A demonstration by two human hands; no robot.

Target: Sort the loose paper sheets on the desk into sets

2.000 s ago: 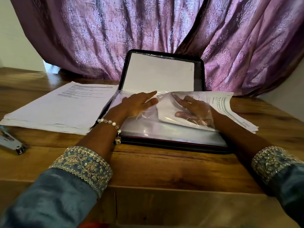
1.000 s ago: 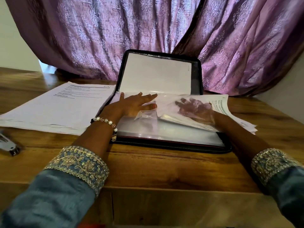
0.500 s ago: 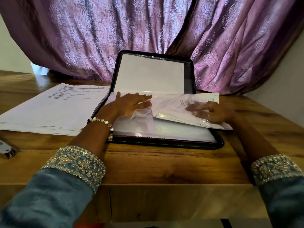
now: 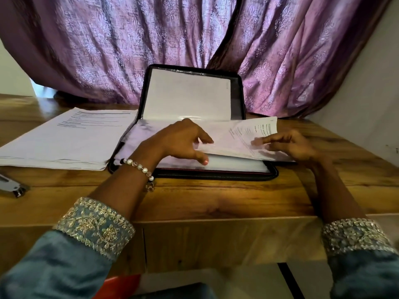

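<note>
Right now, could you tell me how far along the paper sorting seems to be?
One set already sits in the open folder. The left hand and right hand are handling a printed set at a clear sleeve. The big paper stack beside the folder still waits.

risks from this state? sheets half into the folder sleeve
1. The printed sheets overhang the open zip folder to the right, askew; pushing could crease a corner on the sleeve.
2. The left hand pins only one edge, so the right hand could buckle the sheets.
3. The big paper stack abuts the folder; sets might mix.
</note>
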